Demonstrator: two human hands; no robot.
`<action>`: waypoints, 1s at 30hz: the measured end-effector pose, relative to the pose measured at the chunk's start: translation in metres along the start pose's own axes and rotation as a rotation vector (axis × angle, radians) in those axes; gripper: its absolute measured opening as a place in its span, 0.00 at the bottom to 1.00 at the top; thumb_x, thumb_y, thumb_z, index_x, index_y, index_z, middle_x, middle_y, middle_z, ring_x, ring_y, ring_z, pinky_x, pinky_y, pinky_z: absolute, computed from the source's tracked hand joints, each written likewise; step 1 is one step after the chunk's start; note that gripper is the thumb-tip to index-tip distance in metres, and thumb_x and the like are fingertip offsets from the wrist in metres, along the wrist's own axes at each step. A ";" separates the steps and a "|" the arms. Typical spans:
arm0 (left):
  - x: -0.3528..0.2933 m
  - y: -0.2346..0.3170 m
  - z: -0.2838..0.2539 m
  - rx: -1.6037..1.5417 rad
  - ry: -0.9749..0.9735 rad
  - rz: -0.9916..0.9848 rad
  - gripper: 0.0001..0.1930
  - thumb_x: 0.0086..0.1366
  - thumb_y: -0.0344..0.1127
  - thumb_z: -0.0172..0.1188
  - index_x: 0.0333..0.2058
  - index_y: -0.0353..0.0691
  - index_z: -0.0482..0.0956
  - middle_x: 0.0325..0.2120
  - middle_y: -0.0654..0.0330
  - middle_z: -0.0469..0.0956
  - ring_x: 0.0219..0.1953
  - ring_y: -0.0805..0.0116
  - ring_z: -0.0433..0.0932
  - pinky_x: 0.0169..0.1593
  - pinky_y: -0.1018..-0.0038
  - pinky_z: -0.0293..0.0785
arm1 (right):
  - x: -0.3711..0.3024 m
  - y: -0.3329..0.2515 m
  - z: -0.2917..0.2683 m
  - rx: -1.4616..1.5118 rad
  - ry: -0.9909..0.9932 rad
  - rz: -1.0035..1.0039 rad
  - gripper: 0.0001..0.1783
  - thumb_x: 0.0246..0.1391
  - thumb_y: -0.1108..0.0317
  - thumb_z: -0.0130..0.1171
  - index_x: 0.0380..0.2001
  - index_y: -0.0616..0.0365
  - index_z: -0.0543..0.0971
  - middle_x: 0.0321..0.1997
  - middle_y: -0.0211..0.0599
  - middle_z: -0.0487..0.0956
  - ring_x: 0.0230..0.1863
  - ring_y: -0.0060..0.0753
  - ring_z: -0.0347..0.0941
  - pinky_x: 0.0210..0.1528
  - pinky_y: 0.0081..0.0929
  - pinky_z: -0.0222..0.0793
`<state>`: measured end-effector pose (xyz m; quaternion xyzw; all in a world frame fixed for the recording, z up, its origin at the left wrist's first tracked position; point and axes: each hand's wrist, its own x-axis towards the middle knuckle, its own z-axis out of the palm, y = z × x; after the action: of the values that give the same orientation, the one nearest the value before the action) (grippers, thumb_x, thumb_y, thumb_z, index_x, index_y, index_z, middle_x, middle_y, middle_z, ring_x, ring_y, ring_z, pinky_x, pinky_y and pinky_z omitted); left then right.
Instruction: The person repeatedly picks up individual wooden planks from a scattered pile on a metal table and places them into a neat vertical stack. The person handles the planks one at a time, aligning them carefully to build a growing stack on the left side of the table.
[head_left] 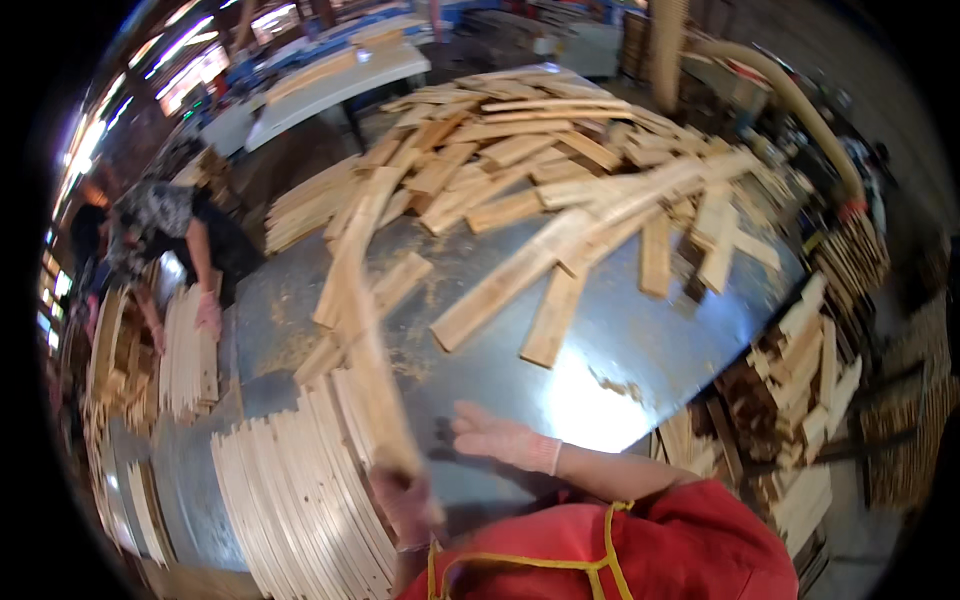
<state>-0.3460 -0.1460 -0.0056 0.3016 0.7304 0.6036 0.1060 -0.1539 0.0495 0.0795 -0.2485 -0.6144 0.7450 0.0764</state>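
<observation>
My left hand (405, 500), in a pale pink glove, grips the near end of a long wooden board (382, 405). The board is smeared by motion and points away from me over the metal table (680, 345). Beside it on the left, a tight row of pale wooden strips (290, 490) stands side by side. My right hand (500, 438), gloved as well, hovers over or rests on the bare metal with its fingers stretched leftward and nothing in them. Several loose boards (510, 275) lie crosswise in front of my hands.
A large heap of boards (540, 115) covers the table's far side. At the left, another person (185, 225) in gloves handles a stack of strips (188, 350). Stacked wood (800, 390) stands beyond the right edge, near a thick flexible hose (800, 95). Further back is a white table (340, 90).
</observation>
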 end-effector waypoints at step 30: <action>0.115 0.122 0.459 0.878 -0.610 -0.263 0.32 0.62 0.29 0.59 0.68 0.43 0.76 0.44 0.49 0.87 0.44 0.56 0.86 0.51 0.60 0.81 | -0.543 0.267 -0.732 0.227 1.574 0.238 0.14 0.73 0.57 0.54 0.52 0.54 0.73 0.49 0.41 0.78 0.45 0.42 0.74 0.46 0.41 0.72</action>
<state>-0.1613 0.3058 0.0195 0.3848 0.8813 0.1089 0.2517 0.7069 0.4019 -0.1134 -0.7553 -0.2703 0.4123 0.4318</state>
